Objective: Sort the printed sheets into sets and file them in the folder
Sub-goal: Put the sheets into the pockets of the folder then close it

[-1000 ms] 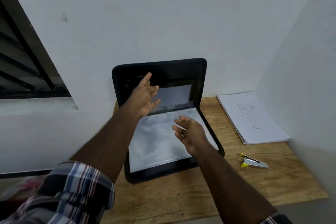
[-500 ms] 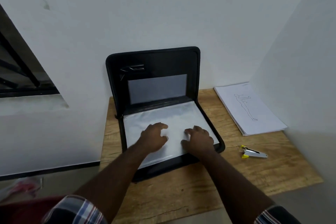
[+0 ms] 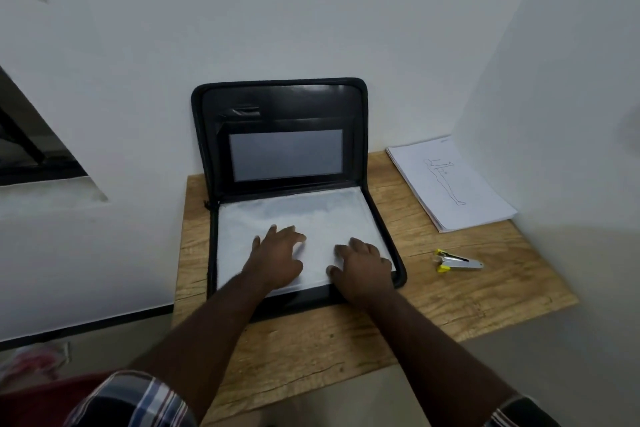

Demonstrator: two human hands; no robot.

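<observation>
Left hand point(image 3: 277, 258): flat, fingers spread, pressing the sheets point(image 3: 294, 215) in the open folder point(image 3: 277, 104).
Right hand point(image 3: 363, 267): likewise, just beside.
Writing: none legible.

Wooden tabletop point(image 3: 485, 295), set into a corner between two white walls point(image 3: 311, 10). A small silver stapler with yellow ends point(image 3: 456, 262) lies on the tabletop's right side. A dark-framed window point(image 3: 31, 152) is recessed in the wall at left. Below it, a dark strip runs along the wall's base, and a blurred pink-and-white object point(image 3: 31, 360) lies on the floor.
</observation>
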